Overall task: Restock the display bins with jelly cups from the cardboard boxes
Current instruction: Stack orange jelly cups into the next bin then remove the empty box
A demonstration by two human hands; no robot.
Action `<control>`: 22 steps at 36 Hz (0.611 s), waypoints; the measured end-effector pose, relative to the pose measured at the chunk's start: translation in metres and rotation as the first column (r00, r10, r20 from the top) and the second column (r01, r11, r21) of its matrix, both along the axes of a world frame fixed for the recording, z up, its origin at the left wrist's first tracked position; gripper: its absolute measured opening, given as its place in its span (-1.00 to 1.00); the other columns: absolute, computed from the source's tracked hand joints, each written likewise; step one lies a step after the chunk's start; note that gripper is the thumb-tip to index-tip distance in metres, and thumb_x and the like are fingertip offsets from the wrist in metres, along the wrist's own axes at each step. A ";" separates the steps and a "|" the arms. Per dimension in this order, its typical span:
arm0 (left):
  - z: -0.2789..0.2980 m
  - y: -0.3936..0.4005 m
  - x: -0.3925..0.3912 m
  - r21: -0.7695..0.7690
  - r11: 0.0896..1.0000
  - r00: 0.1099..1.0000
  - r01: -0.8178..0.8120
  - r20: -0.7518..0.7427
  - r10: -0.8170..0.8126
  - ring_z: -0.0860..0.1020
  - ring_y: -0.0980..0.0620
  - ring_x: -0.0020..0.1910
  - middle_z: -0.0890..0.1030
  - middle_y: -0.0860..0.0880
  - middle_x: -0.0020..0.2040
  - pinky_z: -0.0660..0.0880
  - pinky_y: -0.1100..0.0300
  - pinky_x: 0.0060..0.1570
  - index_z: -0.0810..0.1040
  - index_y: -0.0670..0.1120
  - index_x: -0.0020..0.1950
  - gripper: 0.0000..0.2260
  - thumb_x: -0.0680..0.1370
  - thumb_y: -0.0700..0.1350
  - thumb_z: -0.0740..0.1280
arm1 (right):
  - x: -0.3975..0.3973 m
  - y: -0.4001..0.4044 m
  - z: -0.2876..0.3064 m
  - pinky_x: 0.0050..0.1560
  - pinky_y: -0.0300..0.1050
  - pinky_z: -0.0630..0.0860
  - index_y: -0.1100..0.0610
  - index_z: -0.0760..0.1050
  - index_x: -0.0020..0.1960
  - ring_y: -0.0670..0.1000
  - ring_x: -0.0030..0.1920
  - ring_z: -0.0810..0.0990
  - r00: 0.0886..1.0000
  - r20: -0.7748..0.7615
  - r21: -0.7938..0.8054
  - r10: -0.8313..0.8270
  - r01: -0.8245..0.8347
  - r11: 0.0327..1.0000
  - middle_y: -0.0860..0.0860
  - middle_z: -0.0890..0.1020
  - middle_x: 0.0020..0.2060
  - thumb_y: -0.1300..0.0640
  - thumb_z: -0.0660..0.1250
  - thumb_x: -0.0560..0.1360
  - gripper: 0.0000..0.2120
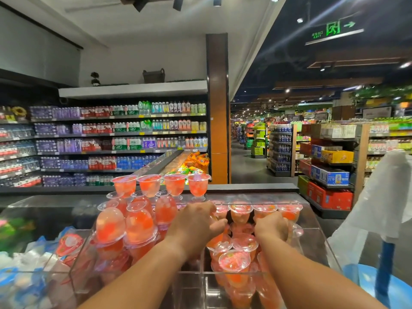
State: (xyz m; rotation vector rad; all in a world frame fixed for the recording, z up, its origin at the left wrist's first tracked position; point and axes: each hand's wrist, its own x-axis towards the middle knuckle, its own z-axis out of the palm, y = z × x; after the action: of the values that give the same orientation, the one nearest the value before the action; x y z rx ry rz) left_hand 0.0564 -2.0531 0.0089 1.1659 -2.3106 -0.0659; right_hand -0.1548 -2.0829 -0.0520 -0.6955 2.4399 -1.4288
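Note:
Two clear acrylic display bins [312, 237] stand side by side in front of me, both holding red and orange jelly cups. In the left bin several cups [136, 221] are stacked upside down, and a row of upright cups [174, 184] tops the back. My left hand [196, 221] reaches over the divider with its fingers curled round a cup in the right bin. My right hand [273, 227] grips another jelly cup [297, 230] near the right bin's back row [242, 211]. More cups [234, 260] lie loose below. No cardboard box is in view.
Another clear bin at the left holds blue and white packets [26, 284]. A blue cart with a white plastic bag [383, 204] stands at the right. Behind are drink shelves [120, 139] and an aisle [245, 166] leading into the store.

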 end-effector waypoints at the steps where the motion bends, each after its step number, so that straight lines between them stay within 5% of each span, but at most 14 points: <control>1: -0.001 0.000 0.000 -0.003 1.000 1.000 -0.001 0.004 0.001 0.58 0.01 0.11 0.64 -0.01 0.15 0.55 0.05 0.13 0.55 -0.04 0.29 -0.59 0.59 0.21 0.30 | -0.001 -0.001 0.000 0.12 0.16 0.58 0.27 0.54 0.19 0.26 0.11 0.57 1.000 -0.009 0.018 0.005 -0.005 1.000 0.22 0.58 0.13 0.07 0.49 0.51 -0.63; 6: -0.004 0.001 -0.002 -0.028 1.000 0.999 -0.006 0.033 0.007 0.59 -0.02 0.10 0.64 -0.03 0.11 0.53 0.07 0.10 0.54 -0.06 0.25 -0.61 0.60 0.20 0.30 | -0.004 -0.004 -0.001 0.12 0.23 0.59 0.27 0.54 0.21 0.26 0.08 0.59 0.999 0.019 0.087 0.030 -0.032 0.996 0.21 0.58 0.12 0.05 0.55 0.44 -0.54; 10: 0.000 0.004 -0.006 -0.055 0.998 0.998 0.011 0.065 -0.007 0.57 -0.02 0.14 0.63 -0.05 0.16 0.52 0.07 0.14 0.53 -0.07 0.29 -0.62 0.62 0.16 0.28 | 0.011 0.027 0.011 0.05 0.07 0.60 0.27 0.48 0.25 0.18 0.07 0.56 0.992 -0.093 0.113 0.081 -0.071 0.991 0.21 0.55 0.19 0.24 0.35 0.54 -0.70; 13: 0.007 0.006 -0.012 -0.076 0.997 0.999 0.009 0.046 -0.006 0.58 -0.03 0.10 0.64 -0.05 0.13 0.53 0.09 0.10 0.56 -0.07 0.25 -0.62 0.61 0.17 0.29 | 0.027 0.056 0.023 -0.15 -0.05 0.48 0.21 0.49 0.22 0.06 -0.07 0.54 0.953 -0.124 -0.019 0.276 -0.280 0.960 0.11 0.61 0.06 0.20 0.31 0.55 -0.75; 15: 0.012 0.008 -0.016 -0.082 0.997 1.000 0.010 0.008 -0.009 0.59 -0.03 0.11 0.65 -0.04 0.13 0.53 0.08 0.11 0.57 -0.06 0.25 -0.61 0.59 0.19 0.31 | 0.037 0.073 0.034 -0.07 -0.01 0.58 0.13 0.50 0.24 0.05 -0.06 0.62 0.822 0.072 -0.219 0.565 -0.540 0.813 0.07 0.65 -0.02 0.21 0.32 0.54 -0.73; 17: 0.016 0.010 -0.022 -0.099 0.995 1.000 0.022 0.002 -0.022 0.59 -0.02 0.14 0.65 -0.03 0.17 0.52 0.05 0.14 0.56 -0.04 0.29 -0.61 0.60 0.19 0.30 | 0.042 0.085 0.043 0.00 0.00 0.57 0.11 0.50 0.23 0.04 -0.06 0.64 0.584 0.213 -0.333 0.784 -0.710 0.620 0.08 0.66 -0.03 0.29 0.29 0.49 -0.68; 20: 0.021 0.015 -0.030 -0.110 0.992 0.998 0.055 0.017 -0.053 0.57 -0.01 0.22 0.63 -0.01 0.26 0.50 0.02 0.21 0.53 0.00 0.37 -0.61 0.64 0.17 0.24 | 0.039 0.098 0.061 -0.15 -0.13 0.53 0.16 0.52 -0.02 -0.02 -0.25 0.59 0.368 0.252 -0.375 0.895 -0.815 0.441 0.07 0.63 -0.21 0.37 0.24 0.47 -0.82; 22: 0.022 0.016 -0.033 -0.085 0.994 0.997 0.074 -0.006 -0.074 0.58 0.00 0.22 0.63 0.01 0.26 0.51 0.02 0.21 0.53 0.03 0.37 -0.64 0.66 0.16 0.22 | 0.034 0.101 0.068 -0.25 -0.14 0.50 0.18 0.51 -0.06 0.01 -0.30 0.59 0.327 0.254 -0.383 0.910 -0.831 0.405 0.07 0.64 -0.27 0.43 0.28 0.48 -0.82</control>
State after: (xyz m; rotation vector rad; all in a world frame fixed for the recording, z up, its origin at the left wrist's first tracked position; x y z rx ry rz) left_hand 0.0237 -2.0366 0.0313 1.0360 -2.3249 -0.0006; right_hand -0.1206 -1.9815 0.0164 -1.3074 1.1448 -1.1074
